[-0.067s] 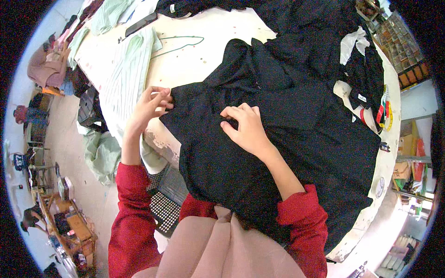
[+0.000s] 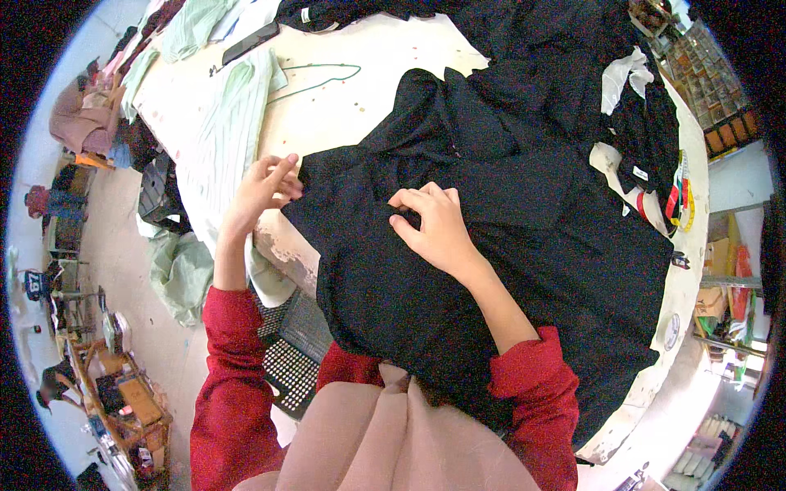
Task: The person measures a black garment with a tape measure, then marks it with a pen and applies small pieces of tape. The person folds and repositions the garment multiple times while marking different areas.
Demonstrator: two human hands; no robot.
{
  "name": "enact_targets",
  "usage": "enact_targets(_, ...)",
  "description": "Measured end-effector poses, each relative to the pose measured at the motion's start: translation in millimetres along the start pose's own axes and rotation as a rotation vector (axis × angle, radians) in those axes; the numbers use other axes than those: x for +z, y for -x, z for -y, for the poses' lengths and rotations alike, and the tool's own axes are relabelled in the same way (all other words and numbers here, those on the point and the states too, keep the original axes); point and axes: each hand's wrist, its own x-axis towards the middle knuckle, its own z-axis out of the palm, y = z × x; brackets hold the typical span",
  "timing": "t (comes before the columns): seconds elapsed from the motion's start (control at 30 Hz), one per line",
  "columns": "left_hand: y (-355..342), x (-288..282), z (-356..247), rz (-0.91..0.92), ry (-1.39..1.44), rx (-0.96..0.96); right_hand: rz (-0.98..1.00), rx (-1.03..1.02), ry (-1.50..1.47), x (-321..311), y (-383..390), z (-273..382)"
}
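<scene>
A large black cloth garment (image 2: 508, 204) lies spread and rumpled over the table before me. At its left edge is my left hand (image 2: 266, 188), open, with the thumb lifted apart from the loosely bent fingers; nothing shows in it. My right hand (image 2: 434, 225) rests on the middle of the cloth. Its fingers and thumb are curled round a small fold of the black fabric, and the fingertips point left. Left of the black garment lies a pale green striped cloth (image 2: 225, 135), hanging partly over the table edge.
The pale tabletop (image 2: 393, 49) carries a thin green cord loop (image 2: 327, 78) and a dark phone-like slab (image 2: 250, 44). At the right are a tape measure (image 2: 686, 200) and white scraps (image 2: 626, 78). A perforated dark crate (image 2: 291, 368) stands below the near edge. People are at the far left.
My left hand has shifted slightly left, off the garment's edge, its thumb now more apart from the fingers. My right hand and the black cloth stay where they were.
</scene>
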Motion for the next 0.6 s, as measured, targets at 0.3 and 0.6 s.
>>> enact_targets(0.3, -11, 4, -21, 0.194, -0.263, 0.33, 0.013, 0.0, 0.037, 0, -6, -2)
enact_targets(0.6, -34, 9, -19, 0.463, -0.404, 0.302, 0.021, -0.55, 0.51, 9, 7, 41)
